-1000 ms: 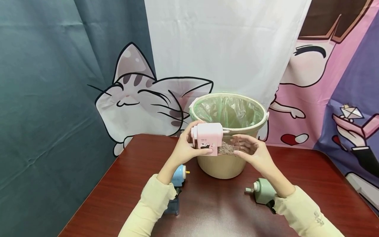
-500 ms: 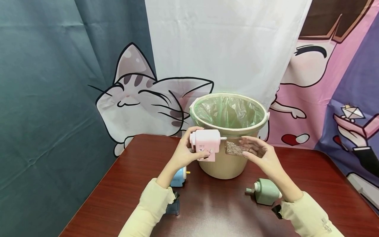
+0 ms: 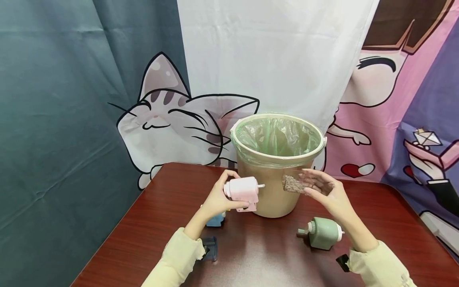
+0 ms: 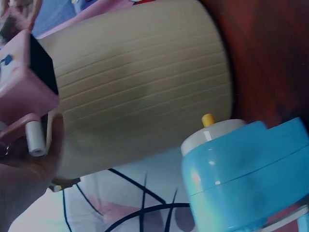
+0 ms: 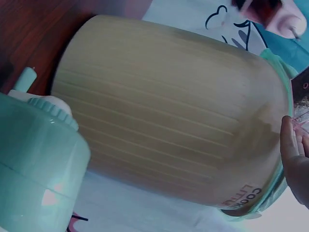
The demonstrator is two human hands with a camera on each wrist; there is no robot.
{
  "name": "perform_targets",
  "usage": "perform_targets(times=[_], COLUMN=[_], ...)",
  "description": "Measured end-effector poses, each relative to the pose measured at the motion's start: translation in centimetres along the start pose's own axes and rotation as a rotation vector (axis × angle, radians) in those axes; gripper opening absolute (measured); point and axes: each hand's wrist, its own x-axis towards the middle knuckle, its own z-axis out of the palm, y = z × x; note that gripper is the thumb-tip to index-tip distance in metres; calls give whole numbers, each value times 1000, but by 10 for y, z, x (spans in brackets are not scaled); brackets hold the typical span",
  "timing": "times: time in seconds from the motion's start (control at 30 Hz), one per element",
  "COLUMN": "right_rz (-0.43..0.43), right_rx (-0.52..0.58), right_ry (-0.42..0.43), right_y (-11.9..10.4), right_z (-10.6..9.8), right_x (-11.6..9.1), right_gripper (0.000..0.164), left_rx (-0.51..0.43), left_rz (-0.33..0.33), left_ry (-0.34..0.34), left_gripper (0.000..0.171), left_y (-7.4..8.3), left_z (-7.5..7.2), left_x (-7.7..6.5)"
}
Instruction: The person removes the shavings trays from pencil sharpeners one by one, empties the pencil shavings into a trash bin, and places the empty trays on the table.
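Observation:
My left hand grips a pink crank pencil sharpener, raised over the table before the bin. Its thumb lies along the front and its fingers go behind. A dark opening shows in the body of the pink sharpener in the left wrist view. Apart from it, to the right, my right hand pinches a small clear drawer filled with pencil shavings. Only part of that drawer shows at the right wrist view's edge. Behind both hands stands a beige bin with a green liner bag.
A blue sharpener sits on the table under the left forearm, partly hidden. Near the left cuff lies a dark blue drawer. On the right, by the other forearm, rests a green sharpener. Printed cloth hangs behind.
The shavings drawer has come out of the pink sharpener. The left hand has gone down and slightly left with the sharpener, the right hand rightward with the drawer.

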Motion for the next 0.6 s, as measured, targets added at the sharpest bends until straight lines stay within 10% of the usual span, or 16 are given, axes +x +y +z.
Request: perform_targets(times=[0.6], right_rz=[-25], right_rx=[11], right_ry=[-17], right_y=[-13], right_z=[14], right_x=[-2], right_gripper=[42], left_rx=[293], left_rz=[-65], left_ry=[-100], left_gripper=[62], left_y=[-34], left_z=[45], left_x=[-9])
